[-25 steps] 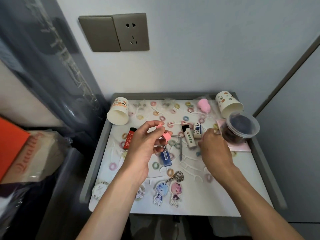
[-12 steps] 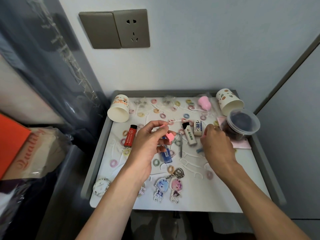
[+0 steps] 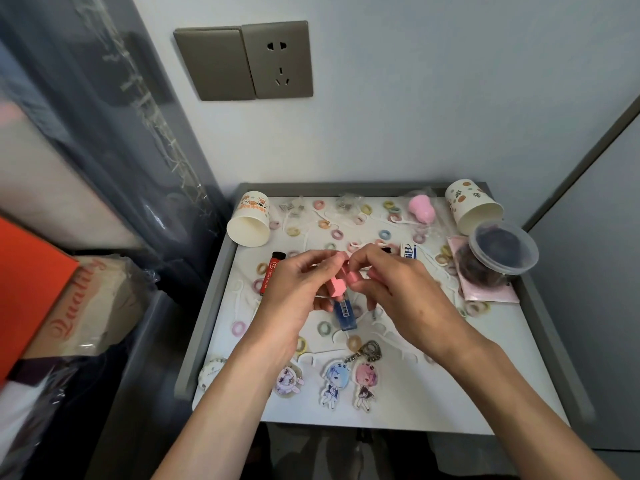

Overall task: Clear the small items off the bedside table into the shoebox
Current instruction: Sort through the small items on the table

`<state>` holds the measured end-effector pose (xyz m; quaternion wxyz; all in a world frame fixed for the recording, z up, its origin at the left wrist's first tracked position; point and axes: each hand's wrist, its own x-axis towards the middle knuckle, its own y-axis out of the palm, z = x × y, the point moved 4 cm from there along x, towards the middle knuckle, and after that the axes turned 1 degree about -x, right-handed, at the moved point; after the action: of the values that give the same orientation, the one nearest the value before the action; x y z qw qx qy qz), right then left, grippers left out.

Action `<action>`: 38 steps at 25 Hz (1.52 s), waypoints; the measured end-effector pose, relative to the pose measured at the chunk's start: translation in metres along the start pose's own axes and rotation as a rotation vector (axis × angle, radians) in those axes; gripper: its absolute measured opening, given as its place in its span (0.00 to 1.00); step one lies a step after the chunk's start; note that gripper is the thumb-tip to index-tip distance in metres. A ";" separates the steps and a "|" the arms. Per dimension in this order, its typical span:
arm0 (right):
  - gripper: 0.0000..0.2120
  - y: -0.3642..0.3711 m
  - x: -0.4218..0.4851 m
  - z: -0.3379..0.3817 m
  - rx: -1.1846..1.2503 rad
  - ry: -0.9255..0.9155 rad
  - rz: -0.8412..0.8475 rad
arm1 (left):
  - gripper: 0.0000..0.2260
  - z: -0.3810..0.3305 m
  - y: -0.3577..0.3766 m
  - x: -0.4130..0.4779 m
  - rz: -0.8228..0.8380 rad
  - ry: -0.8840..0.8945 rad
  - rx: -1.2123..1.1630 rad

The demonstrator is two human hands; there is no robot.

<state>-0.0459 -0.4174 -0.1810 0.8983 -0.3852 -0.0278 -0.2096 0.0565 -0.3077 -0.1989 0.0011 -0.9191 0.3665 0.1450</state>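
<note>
Above the middle of the bedside table [image 3: 540,327] my two hands meet. My left hand [image 3: 294,292] pinches a small pink block [image 3: 337,288]. My right hand [image 3: 401,292] has its fingertips closed on a second pink piece [image 3: 354,277] that touches the first. Below them a blue lighter [image 3: 345,315] lies on the white tabletop. The shoebox [image 3: 86,306], brown with red "Quality" lettering and an orange lid [image 3: 27,289], sits low at the left beside the table.
Scattered on the table are several hair ties and floss picks, a red lighter [image 3: 272,277], two tipped paper cups [image 3: 251,220] [image 3: 474,206], a pink sponge [image 3: 420,209], a lidded plastic tub [image 3: 498,254], a white eraser [image 3: 408,251] and character keychains [image 3: 349,379].
My right hand has moved left from beside the white eraser and joined my left hand at the pink block. My left hand has stayed almost in place.
</note>
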 end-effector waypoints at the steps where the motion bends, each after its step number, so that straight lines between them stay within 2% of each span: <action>1: 0.08 0.002 0.000 0.001 0.003 0.001 0.008 | 0.08 0.000 -0.002 0.000 -0.002 0.010 0.020; 4: 0.08 0.009 0.001 0.003 0.089 0.029 0.042 | 0.08 0.000 -0.006 0.001 0.003 0.041 0.054; 8: 0.04 0.014 0.004 0.003 0.571 0.236 -0.035 | 0.09 -0.005 -0.007 0.001 -0.009 0.119 -0.044; 10: 0.07 0.021 0.004 0.001 0.774 0.365 -0.046 | 0.08 -0.006 -0.009 0.001 -0.025 0.140 -0.064; 12: 0.10 0.026 0.004 0.000 0.866 0.449 -0.020 | 0.08 -0.006 -0.010 0.002 -0.039 0.149 -0.052; 15: 0.08 0.025 0.008 -0.002 0.942 0.498 -0.040 | 0.07 -0.006 -0.014 0.002 -0.062 0.181 0.009; 17: 0.06 0.023 0.009 0.000 0.935 0.480 -0.057 | 0.05 -0.007 -0.017 0.002 -0.084 0.197 0.017; 19: 0.01 0.022 0.009 0.002 0.812 0.420 -0.095 | 0.06 -0.006 -0.018 0.002 -0.116 0.176 -0.004; 21: 0.02 0.023 0.010 0.005 0.663 0.365 -0.132 | 0.05 -0.005 -0.018 0.002 -0.137 0.140 -0.049; 23: 0.04 0.024 0.011 0.007 0.612 0.347 -0.139 | 0.07 -0.004 -0.019 0.003 -0.141 0.128 -0.062; 30: 0.01 0.023 0.009 0.007 0.622 0.391 -0.140 | 0.09 -0.003 -0.018 0.003 -0.116 0.094 -0.073; 34: 0.04 0.021 0.008 0.006 0.677 0.447 -0.149 | 0.15 -0.003 -0.015 0.004 -0.098 0.067 -0.082; 38: 0.05 0.020 0.008 0.005 0.699 0.454 -0.155 | 0.14 -0.004 -0.015 0.003 -0.064 0.038 -0.096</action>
<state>-0.0300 -0.4047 -0.1890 0.9397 0.0016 0.0727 -0.3341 0.0701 -0.2990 -0.1977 -0.0453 -0.9319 0.3295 0.1447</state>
